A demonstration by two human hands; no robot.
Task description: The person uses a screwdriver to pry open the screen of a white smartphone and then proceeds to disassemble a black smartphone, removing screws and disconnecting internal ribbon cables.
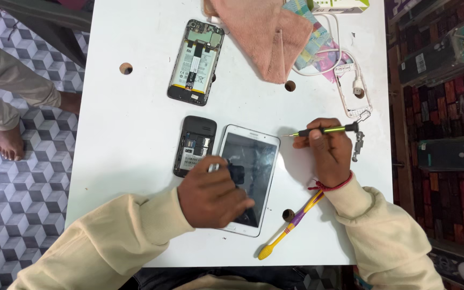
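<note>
The person sits at the near edge of a white counter (135,134), both arms in cream sleeves. The left hand (213,196) lies over the lower left part of a white tablet (253,166), which rests face up near the middle of the counter; its fingers are curled together around a small dark piece (236,173) pressed against the tablet's glass, with a bit of pale metal showing by the thumb. What exactly that piece is, I cannot tell.

The right hand (328,153) is just right of the tablet, fingers clamped on a thin screwdriver with a yellow-green and black handle (326,129), held level with its tip pointing left toward the tablet's far right corner. A red thread circles that wrist.

Just left of the tablet, touching or nearly so, lies a small black phone (194,145) with its back off. Farther away sits a larger smartphone (196,62), also opened, its battery and boards showing. A pink cloth (267,35) is spread at the far edge, with a white cable (345,64) and a pale phone frame (353,94) to its right. A yellow and purple toothbrush (291,225) lies on the near side, between the two sleeves. Bare feet of another person stand on the patterned floor (22,198) at left.
</note>
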